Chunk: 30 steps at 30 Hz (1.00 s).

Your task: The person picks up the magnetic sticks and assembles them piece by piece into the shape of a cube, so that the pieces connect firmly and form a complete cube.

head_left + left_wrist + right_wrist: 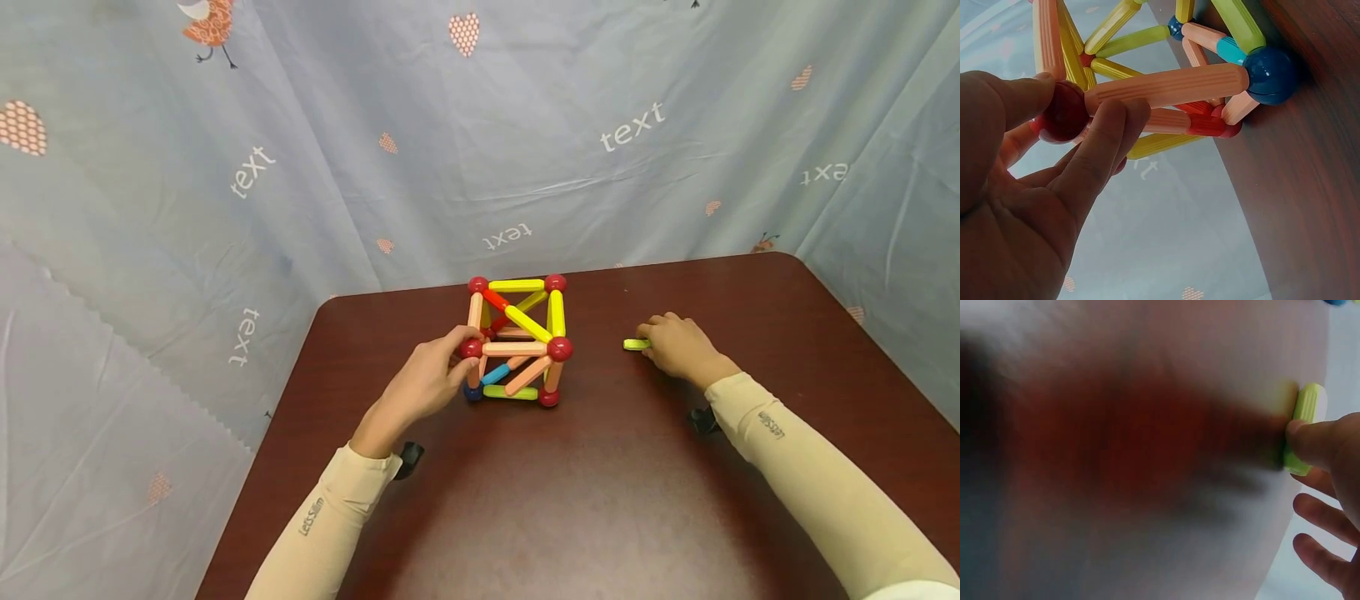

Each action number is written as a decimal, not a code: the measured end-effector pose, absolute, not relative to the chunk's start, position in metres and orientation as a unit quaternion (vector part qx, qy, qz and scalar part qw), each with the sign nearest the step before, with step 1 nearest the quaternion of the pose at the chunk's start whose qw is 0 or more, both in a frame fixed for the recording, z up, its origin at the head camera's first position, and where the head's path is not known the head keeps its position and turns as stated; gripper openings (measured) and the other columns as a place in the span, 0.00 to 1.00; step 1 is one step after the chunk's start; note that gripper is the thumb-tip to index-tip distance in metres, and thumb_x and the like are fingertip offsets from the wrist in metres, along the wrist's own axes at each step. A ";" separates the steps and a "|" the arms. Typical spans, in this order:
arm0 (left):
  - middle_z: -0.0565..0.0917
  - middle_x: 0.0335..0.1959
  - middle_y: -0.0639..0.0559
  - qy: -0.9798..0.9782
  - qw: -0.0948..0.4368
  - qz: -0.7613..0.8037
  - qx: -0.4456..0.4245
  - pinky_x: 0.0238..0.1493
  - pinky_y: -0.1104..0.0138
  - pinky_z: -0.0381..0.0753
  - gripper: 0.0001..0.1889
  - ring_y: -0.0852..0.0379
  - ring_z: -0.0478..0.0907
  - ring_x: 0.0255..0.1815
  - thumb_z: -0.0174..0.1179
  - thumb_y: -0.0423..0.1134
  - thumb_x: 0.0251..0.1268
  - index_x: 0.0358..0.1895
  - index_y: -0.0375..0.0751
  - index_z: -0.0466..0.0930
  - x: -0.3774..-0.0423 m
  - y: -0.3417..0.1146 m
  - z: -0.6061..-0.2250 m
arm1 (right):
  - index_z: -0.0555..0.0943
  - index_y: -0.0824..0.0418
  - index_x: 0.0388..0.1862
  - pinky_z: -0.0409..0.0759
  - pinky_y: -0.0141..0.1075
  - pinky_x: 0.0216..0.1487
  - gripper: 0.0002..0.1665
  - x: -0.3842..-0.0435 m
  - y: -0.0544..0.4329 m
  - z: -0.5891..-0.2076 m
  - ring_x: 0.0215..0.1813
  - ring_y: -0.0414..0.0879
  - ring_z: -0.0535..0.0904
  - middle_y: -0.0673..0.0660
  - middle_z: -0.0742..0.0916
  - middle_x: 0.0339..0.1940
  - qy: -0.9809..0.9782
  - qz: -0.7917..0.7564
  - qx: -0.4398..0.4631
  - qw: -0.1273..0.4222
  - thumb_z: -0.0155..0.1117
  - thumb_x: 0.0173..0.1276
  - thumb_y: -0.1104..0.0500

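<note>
A cube-shaped frame of coloured magnetic sticks and balls stands on the table, its near top stick (516,349) peach. My left hand (427,375) holds the frame's near upper left red ball (1064,112) between thumb and fingers. Below that ball, a peach stick (1172,86) runs down to a dark blue ball (1271,75) at the table. To the right of the frame, my right hand (681,348) pinches a loose yellow-green stick (1304,428) by thumb and forefinger, its other fingers spread apart. One peach stick (528,376) slants across the frame's near side.
The dark red-brown table (600,483) has rounded far corners. Behind it hangs a pale blue patterned curtain (555,100), which also covers both sides. Black wrist cameras sit under both cuffs, the left camera (408,460) low over the table.
</note>
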State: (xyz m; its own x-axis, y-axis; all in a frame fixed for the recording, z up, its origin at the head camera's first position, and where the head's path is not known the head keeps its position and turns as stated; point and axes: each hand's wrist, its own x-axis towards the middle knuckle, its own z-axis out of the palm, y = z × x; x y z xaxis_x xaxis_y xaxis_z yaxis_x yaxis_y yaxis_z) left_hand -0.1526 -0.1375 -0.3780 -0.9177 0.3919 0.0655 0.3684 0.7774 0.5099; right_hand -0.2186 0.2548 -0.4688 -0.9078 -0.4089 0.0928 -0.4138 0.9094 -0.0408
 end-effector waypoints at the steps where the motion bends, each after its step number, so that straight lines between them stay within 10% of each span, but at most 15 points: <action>1: 0.88 0.36 0.49 0.943 0.021 0.265 0.202 0.39 0.64 0.80 0.16 0.56 0.82 0.38 0.58 0.42 0.77 0.63 0.50 0.72 -0.153 -0.137 -0.378 | 0.85 0.63 0.51 0.83 0.56 0.43 0.15 -0.217 0.253 -0.469 0.46 0.61 0.81 0.63 0.87 0.47 -0.975 0.029 0.217 0.044 0.71 0.66 0.61; 20: 0.87 0.38 0.51 0.939 0.003 0.270 0.213 0.39 0.63 0.81 0.17 0.56 0.83 0.37 0.61 0.40 0.75 0.63 0.47 0.74 -0.152 -0.134 -0.379 | 0.86 0.57 0.47 0.79 0.49 0.44 0.15 -0.141 0.194 -0.358 0.41 0.55 0.82 0.56 0.89 0.39 -0.932 0.029 0.288 0.216 0.77 0.61 0.59; 30: 0.87 0.39 0.50 0.940 0.013 0.269 0.211 0.39 0.64 0.81 0.18 0.57 0.82 0.36 0.61 0.40 0.74 0.63 0.49 0.73 -0.152 -0.130 -0.379 | 0.85 0.53 0.46 0.81 0.39 0.48 0.17 -0.108 0.135 -0.366 0.43 0.46 0.81 0.49 0.88 0.39 -0.847 0.009 0.461 0.266 0.80 0.59 0.56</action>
State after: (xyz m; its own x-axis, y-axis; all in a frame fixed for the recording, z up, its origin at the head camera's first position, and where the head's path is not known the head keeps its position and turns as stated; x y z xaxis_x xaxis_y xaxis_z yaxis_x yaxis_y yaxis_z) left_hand -0.1518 -0.1299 -0.3793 -0.9103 0.4042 0.0891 0.3900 0.7658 0.5113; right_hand -0.1081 0.1351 -0.3657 -0.4339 -0.7757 0.4583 -0.7857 0.5747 0.2289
